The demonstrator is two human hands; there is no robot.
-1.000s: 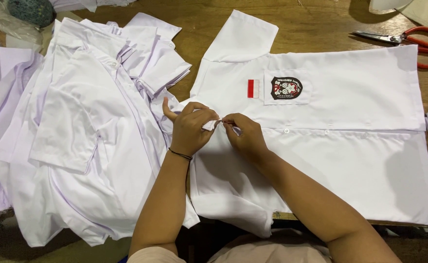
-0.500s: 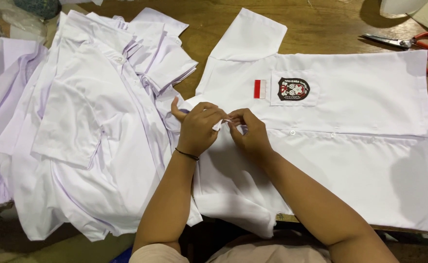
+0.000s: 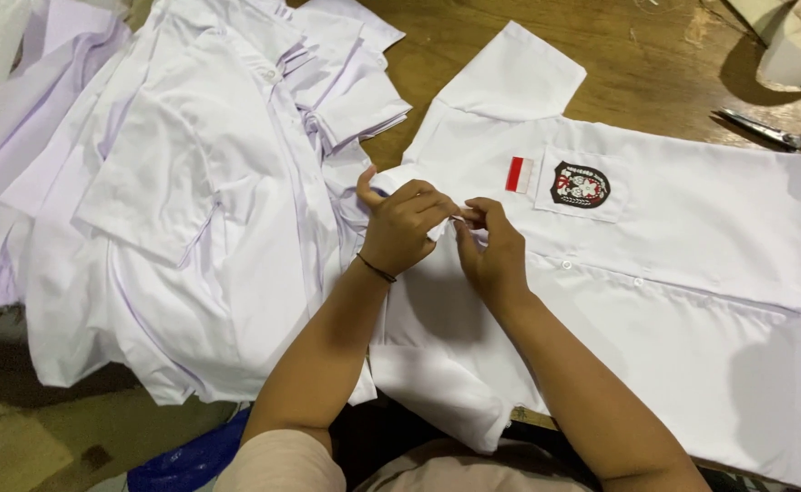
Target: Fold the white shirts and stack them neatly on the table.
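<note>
Left hand (image 3: 407, 226) and right hand (image 3: 493, 251) meet fingertip to fingertip, both closed, pinching the collar end of the white shirt (image 3: 692, 273); shirt lies flat, front up, on the wooden surface (image 3: 637, 64); heap of white shirts (image 3: 191, 200) just left; scissors (image 3: 778, 137) far right.
</note>
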